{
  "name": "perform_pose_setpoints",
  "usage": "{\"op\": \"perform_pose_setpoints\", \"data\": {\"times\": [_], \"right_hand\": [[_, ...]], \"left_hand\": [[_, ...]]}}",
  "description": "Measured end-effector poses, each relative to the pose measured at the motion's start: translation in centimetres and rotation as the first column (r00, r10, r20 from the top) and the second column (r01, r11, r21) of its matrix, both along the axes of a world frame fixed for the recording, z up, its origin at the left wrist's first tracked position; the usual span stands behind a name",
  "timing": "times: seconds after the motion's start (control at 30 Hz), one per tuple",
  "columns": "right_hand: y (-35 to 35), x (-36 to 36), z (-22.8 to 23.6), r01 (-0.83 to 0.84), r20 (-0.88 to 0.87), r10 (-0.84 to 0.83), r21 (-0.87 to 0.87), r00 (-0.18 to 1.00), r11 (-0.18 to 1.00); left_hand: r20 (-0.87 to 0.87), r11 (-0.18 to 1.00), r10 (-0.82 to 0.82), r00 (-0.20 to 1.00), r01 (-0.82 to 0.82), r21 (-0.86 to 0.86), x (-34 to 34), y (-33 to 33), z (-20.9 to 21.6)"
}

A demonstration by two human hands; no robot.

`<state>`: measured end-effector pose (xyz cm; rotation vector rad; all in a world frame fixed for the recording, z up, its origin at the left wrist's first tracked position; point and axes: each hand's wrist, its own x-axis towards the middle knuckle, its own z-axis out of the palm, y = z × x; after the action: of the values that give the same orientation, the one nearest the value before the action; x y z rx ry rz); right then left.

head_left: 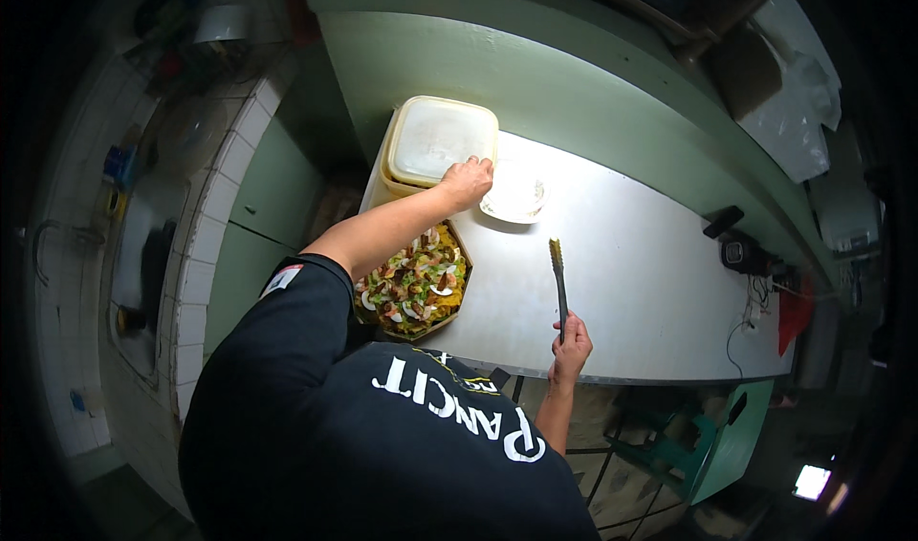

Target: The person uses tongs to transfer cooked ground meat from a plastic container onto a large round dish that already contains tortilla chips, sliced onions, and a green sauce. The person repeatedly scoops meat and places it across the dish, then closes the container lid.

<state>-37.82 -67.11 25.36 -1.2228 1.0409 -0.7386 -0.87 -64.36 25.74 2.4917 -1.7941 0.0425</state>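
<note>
Your left hand (467,182) grips the lidded tub (440,141) at upper centre, your right hand (571,344) clasps tongs (557,281); a careless reach could smear the noodle tray (413,291).

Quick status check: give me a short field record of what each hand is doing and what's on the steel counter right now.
left hand: resting on the corner of the lidded plastic container, closed or open not clear
right hand: gripping the tongs, tips pointing away from the person
food: octagonal tray of noodles with egg slices and greens, partly under the left forearm
near left hand: small round clear lid or dish
surface: steel counter
right edge: small dark device with cables
</note>
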Motion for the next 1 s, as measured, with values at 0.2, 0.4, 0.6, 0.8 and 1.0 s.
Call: {"op": "perform_pose_setpoints", "data": {"times": [0.2,0.4,0.6,0.8,1.0], "right_hand": [[-0.1,-0.6,0.1,0.012,-0.017,-0.012,-0.013,1.000,1.000],[0.4,0.1,1.0,0.006,0.022,-0.005,-0.010,1.000,1.000],[1.5,-1.4,0.9,0.054,0.012,-0.055,0.037,0.998,0.998],[1.7,-3.3,-0.6,0.116,0.040,-0.119,0.068,0.992,0.991],[1.5,-2.7,-1.5,0.126,-0.003,-0.126,0.116,0.992,0.985]], "left_hand": [[-0.003,0.996,-0.017,1.000,0.017,0.087,-0.2,1.7,0.0],[-0.183,0.993,-0.028,0.983,0.049,0.107,1.6,2.6,0.9],[-0.080,0.910,0.381,0.921,-0.359,0.208,6.2,7.2,-1.7],[-0.188,0.901,0.433,0.881,-0.429,0.067,6.2,3.8,-1.2],[-0.133,0.962,-0.265,0.955,0.252,-0.106,-0.2,-6.0,-2.3]]}}
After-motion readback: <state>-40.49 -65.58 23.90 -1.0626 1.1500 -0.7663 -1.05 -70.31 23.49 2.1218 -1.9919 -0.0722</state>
